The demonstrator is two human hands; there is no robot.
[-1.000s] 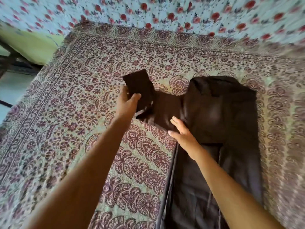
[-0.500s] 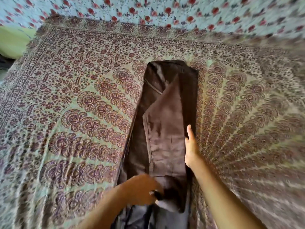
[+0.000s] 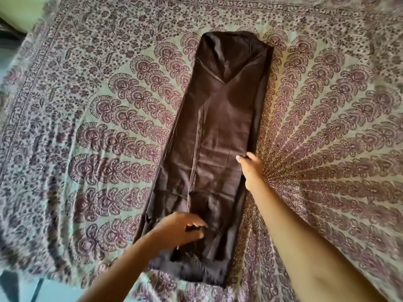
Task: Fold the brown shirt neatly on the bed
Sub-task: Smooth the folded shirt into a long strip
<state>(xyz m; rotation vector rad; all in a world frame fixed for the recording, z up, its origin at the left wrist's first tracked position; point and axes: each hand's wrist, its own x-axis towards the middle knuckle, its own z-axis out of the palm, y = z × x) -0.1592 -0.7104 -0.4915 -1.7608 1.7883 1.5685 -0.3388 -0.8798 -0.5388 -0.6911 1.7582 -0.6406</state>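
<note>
The brown shirt lies lengthwise on the patterned bedspread as a long narrow strip, both sides folded inward, collar end farthest from me. My left hand hovers over the shirt's lower left part, fingers apart and touching the cloth lightly, holding nothing. My right hand is at the shirt's right folded edge, thumb on top of the cloth and fingers curled at the edge.
The bedspread's near edge runs along the bottom left, with grey floor below it. A green wall corner shows at the top left. Bedspread extends widely on both sides of the shirt.
The left sleeve was folded in and laid down along the shirt. My left hand has let go of the sleeve end; my right hand has slid to the right edge.
</note>
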